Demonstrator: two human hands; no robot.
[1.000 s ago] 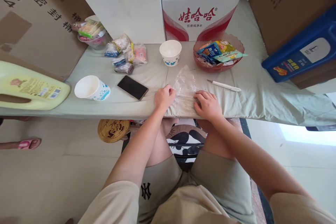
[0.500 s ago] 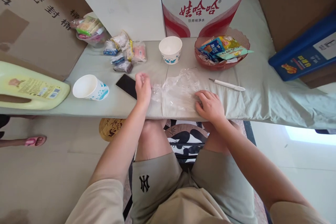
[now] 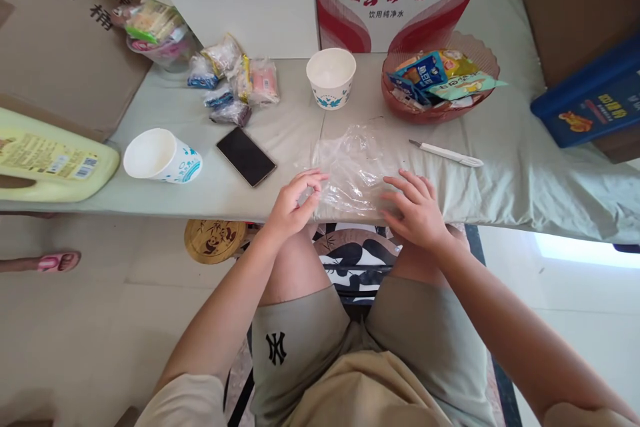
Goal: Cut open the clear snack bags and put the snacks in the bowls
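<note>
Clear crumpled plastic film (image 3: 353,170), one piece: lay on pale green cloth (image 3: 520,180); outline hard to make out, right border partly hidden by fingers. Far end faced the white paper bowl with blue print (image 3: 331,80); long axis indistinct. Left hand (image 3: 294,203), at left border: fingertips curled toward thumb; whether they gripped film could not be told. Right hand (image 3: 417,210): fingers spread apart. Cloth's near edge lay close; bare cloth extended rightward of that hand.
</note>
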